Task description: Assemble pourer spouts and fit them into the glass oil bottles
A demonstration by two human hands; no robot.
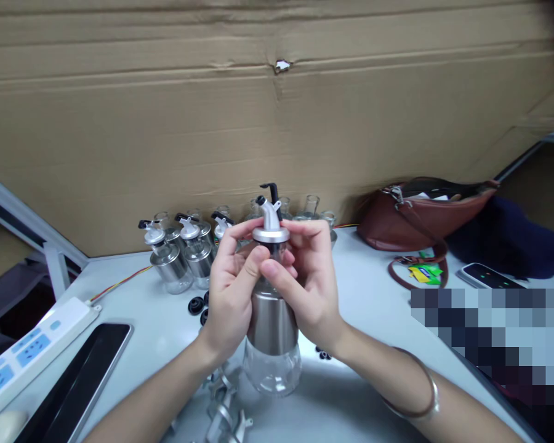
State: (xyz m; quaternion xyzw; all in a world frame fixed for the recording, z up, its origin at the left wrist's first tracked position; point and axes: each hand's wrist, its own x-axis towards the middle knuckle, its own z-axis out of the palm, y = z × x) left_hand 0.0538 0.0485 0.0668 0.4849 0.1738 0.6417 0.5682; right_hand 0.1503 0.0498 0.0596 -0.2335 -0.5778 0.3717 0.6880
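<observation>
Between my hands stands an oil bottle point(273, 326), clear glass with a brushed steel sleeve round its middle. A silver pour spout point(271, 224) with a raised black flip cap sits at its mouth. My left hand point(233, 280) is closed on the neck from the left, thumb in front. From the other side my right hand point(311, 280) closes on the neck and spout collar, its thumb next to the left one. The fingers partly hide the neck. Several loose silver spout parts point(224, 406) lie in front, left of the bottle.
Several bottles with spouts point(170, 264) stand behind to the left, with open glass bottles point(310, 208) further back. Black stoppers point(196, 306) and small black rings point(324, 354) lie on the table. A phone point(83, 375), power strip point(32, 351) and brown bag point(397, 221) flank the space.
</observation>
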